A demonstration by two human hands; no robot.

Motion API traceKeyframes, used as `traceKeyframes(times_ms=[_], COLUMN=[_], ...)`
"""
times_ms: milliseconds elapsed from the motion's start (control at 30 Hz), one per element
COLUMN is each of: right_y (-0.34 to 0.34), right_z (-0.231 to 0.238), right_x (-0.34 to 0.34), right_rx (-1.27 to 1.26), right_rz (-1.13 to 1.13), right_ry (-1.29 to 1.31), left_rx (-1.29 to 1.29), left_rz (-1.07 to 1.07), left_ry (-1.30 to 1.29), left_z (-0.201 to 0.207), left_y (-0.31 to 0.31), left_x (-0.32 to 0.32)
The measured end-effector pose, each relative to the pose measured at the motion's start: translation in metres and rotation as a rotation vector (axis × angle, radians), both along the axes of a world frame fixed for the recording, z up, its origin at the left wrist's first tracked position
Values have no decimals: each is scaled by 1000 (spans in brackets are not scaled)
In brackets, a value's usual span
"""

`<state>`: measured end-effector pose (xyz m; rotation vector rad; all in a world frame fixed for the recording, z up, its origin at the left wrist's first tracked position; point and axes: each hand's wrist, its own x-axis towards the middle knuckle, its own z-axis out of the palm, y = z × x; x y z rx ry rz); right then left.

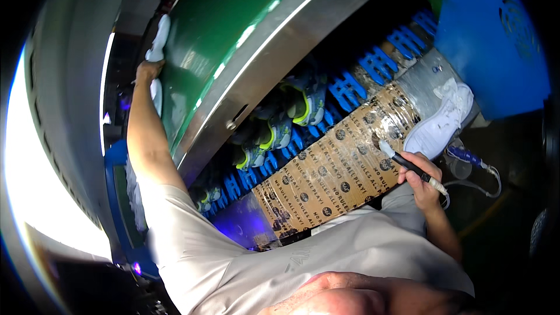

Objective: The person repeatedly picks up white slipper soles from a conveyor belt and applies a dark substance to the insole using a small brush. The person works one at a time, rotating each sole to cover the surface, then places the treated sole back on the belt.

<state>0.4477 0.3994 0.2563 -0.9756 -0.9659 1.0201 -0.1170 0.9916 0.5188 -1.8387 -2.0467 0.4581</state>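
At the far left, my left hand (149, 70) reaches across to the edge of the green belt, its fingers closed on a white shoe sole (158, 39). A second white sole (156, 97) lies just below that hand. Near the right end of the cardboard-covered bench (335, 169), my right hand (421, 178) holds a black-handled brush (415, 167) with pale bristles and a thin tube at its rear. The bristles sit over the cardboard. Beside this hand, a larger white sole (438, 121) lies tilted on the bench end.
Behind the bench, blue pronged holders (348, 91) run in a row; several grey shoes with lime collars (309, 105) stand among them. A metal rail (262, 76) borders the belt. A blue panel (490, 41) stands at right. A blue-handled tool (464, 155) with a tube lies near the sole.
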Motion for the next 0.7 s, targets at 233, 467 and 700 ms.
traceKeyframes(times_ms=[233, 467, 700], right_y=[-12, -48, -76], right_z=[4, 19, 21], right_x=[-5, -13, -11], right_rx=[65, 85, 89], right_rz=[-41, -12, -122], right_ry=[-105, -70, 126], left_rx=[143, 394, 181], left_rz=[-203, -334, -836], left_ry=[24, -818, -2377], left_z=[37, 41, -33], left_y=[-43, -297, -447], left_x=[74, 184, 158])
